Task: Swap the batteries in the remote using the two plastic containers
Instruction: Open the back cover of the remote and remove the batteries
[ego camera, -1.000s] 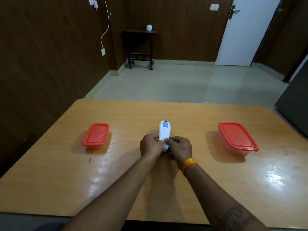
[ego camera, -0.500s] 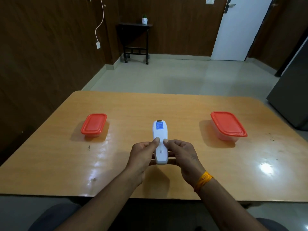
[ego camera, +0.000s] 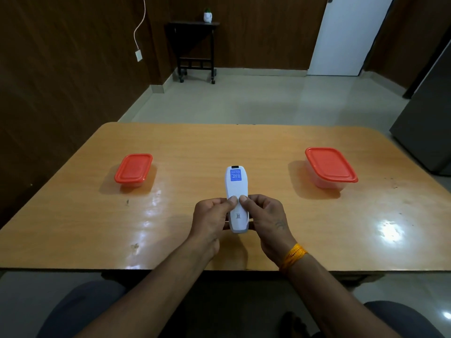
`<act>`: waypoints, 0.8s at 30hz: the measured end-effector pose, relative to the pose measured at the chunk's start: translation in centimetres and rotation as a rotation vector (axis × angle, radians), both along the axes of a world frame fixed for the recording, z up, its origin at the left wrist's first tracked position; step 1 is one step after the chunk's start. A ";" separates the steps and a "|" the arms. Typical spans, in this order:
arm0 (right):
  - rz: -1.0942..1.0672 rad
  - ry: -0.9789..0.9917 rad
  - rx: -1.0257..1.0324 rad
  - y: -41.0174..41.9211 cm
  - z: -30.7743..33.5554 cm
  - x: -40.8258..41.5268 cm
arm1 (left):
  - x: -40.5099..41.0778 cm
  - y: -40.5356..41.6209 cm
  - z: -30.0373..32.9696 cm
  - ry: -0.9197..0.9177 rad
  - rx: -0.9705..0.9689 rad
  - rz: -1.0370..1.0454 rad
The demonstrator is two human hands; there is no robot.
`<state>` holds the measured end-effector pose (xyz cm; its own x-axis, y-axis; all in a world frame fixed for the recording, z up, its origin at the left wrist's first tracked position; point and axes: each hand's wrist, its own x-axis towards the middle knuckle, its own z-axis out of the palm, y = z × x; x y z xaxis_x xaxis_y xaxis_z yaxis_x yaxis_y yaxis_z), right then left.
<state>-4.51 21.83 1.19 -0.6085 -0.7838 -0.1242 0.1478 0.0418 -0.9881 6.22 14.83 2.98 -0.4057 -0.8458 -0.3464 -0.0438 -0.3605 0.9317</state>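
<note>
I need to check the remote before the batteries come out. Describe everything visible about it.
The remote is a slim white plastic bar with rounded ends, held back side up and pointing away from the person. A blue label with small print sits near its far end, under a small dark window at the tip; a tiny square code is printed nearer its close end. The back cover looks shut. The left hand and right hand hold its near half above the table, thumbs side by side on the back.

A white remote (ego camera: 236, 201) with a blue label sits between the hands. Left of the left hand (ego camera: 211, 217), a red-lidded container (ego camera: 134, 168); right of the right hand (ego camera: 266, 219), another red-lidded container (ego camera: 330, 164). Glossy orange-brown desk (ego camera: 244, 147).
</note>
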 end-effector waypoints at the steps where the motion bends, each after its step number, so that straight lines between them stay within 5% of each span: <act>1: 0.001 -0.002 -0.005 0.0 -0.1 0.1 | 0.0 0.0 -0.2 0.001 0.001 0.003; 12: 0.067 0.025 0.012 -0.4 -0.1 -0.5 | 0.7 -1.5 -0.2 0.097 0.093 0.023; 19: -0.130 0.775 0.161 -0.6 -1.7 0.5 | 0.4 -2.6 -0.8 0.074 0.104 0.098; 24: -0.093 0.916 0.264 -0.9 -2.0 1.4 | 0.2 -3.1 -1.2 0.033 0.081 0.112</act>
<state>-3.08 20.89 -0.82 -0.6157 -0.7421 0.2649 -0.6636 0.3071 -0.6822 6.37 11.73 1.77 -0.3224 -0.8563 -0.4035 0.0310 -0.4356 0.8996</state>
